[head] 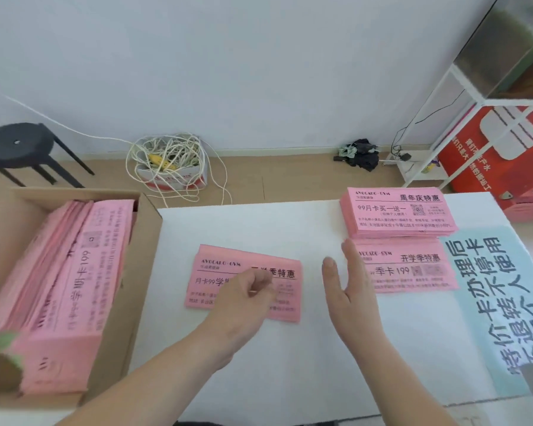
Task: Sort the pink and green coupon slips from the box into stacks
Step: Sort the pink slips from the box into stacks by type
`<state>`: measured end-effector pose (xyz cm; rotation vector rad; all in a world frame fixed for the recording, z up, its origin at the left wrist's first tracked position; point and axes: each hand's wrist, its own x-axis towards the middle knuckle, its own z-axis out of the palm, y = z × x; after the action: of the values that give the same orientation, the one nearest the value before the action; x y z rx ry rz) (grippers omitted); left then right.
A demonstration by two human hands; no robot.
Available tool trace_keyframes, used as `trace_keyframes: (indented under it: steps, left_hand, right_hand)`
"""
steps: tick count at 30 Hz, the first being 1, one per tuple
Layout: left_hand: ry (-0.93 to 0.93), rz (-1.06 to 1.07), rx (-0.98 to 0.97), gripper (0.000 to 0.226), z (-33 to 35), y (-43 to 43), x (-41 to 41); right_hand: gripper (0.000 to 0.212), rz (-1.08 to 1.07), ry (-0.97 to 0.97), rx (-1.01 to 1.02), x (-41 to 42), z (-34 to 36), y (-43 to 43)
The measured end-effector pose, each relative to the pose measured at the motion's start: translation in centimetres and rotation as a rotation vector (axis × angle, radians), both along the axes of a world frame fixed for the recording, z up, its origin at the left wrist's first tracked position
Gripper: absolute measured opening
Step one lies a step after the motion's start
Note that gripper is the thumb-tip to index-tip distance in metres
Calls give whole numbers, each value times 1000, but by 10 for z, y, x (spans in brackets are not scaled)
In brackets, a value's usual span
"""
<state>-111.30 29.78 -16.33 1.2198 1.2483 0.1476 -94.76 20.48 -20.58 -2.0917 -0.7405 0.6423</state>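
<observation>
Centre frame, the left hand curls its fingers onto a flat pink slip; whether it pinches is unclear. The right hand holds its fingers straight and together at the left edge of the lower-right pink stack.

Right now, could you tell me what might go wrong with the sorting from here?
1. The middle pile and the near right stack are both pink with similar headings, so a slip could easily land on the wrong one.
2. The open right hand stands edge-on at that stack's left side; a nudge might skew it.
3. The middle pile, under the curled left hand, looks unevenly stacked and may fan out.
</observation>
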Motion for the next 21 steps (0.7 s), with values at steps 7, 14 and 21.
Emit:
trace_keyframes:
  steps: [7,14,21]
  left_hand:
    - [78,253,35,41,-13,4,-81]
    - [-73,447,-55,26,-23,8,-93]
    - [-147,515,-74,39,-17,20,-94]
  right_hand:
    - [48,418,-334,-216,-81,-23,26]
    - [58,336,-254,-372,-99,-11,33]
    - [63,335,-162,-438,-90,0,45]
